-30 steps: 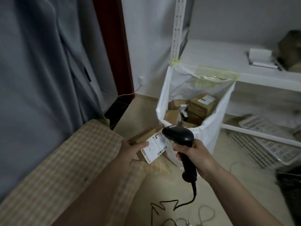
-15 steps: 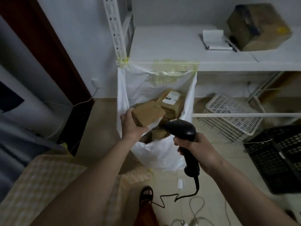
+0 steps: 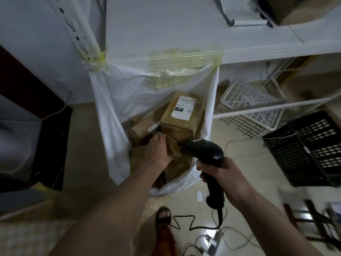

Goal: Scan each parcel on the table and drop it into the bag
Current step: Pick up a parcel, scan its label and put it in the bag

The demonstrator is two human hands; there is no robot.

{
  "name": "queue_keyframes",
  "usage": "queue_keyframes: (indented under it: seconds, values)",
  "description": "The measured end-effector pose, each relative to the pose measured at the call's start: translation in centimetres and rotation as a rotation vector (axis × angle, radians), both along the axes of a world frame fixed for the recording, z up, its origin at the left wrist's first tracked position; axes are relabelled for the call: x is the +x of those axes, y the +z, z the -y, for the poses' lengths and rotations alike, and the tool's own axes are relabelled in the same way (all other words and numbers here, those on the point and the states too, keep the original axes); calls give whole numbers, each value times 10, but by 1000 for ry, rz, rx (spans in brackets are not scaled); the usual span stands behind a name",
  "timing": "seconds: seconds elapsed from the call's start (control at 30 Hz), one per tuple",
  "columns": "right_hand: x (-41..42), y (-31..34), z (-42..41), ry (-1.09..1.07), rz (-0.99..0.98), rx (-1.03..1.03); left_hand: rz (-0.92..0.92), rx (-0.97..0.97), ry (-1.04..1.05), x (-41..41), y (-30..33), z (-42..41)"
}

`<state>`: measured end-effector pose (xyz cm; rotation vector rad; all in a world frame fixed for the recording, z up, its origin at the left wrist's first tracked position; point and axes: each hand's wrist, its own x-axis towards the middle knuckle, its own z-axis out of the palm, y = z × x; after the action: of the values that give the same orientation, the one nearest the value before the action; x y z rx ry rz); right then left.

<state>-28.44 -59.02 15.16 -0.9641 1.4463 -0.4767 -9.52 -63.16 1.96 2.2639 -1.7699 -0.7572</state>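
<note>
White metal shelving unit (image 3: 184,30) is filling the upper frame; its front edge is carrying strips of yellowish tape. White plastic bag (image 3: 114,115) is hanging from that edge and from the perforated upright, mouth open, already holding several brown cardboard parcels. Largest visible one, a brown box with a white shipping label (image 3: 181,112), is lying on top near the bag's right wall. Black plastic crate (image 3: 310,148) is sitting on the floor to the right, a white wire basket (image 3: 247,108) beside it under the shelf.

Left hand (image 3: 157,151) is reaching inside the bag mouth, fingers curled over a small brown cardboard parcel (image 3: 172,149); parcel is resting low among the others, just beside the labelled box. Whether it is gripped firmly or only touched: cannot tell, fingertips hidden.

Right hand (image 3: 224,177) is wrapping fully round the handle of a black handheld barcode scanner (image 3: 208,152), head pointing left over the bag's near rim, coiled cable (image 3: 184,221) trailing to the floor.
</note>
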Motion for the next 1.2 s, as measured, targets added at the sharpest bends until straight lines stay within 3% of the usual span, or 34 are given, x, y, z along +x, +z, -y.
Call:
queue_keyframes:
  seconds: [0.2,0.53,0.8,1.2]
  values:
    - [6,-8,11,-3,-15,22,-29,164,-90,1,-23,1]
    - [35,6,-17,157,34,18,-61,54,80,33,10,-55]
    - [50,35,-98,429,142,-20,-13,89,402,43,51,-213]
    - [85,59,-312,1015,230,23,-33,131,975,-21,99,-543]
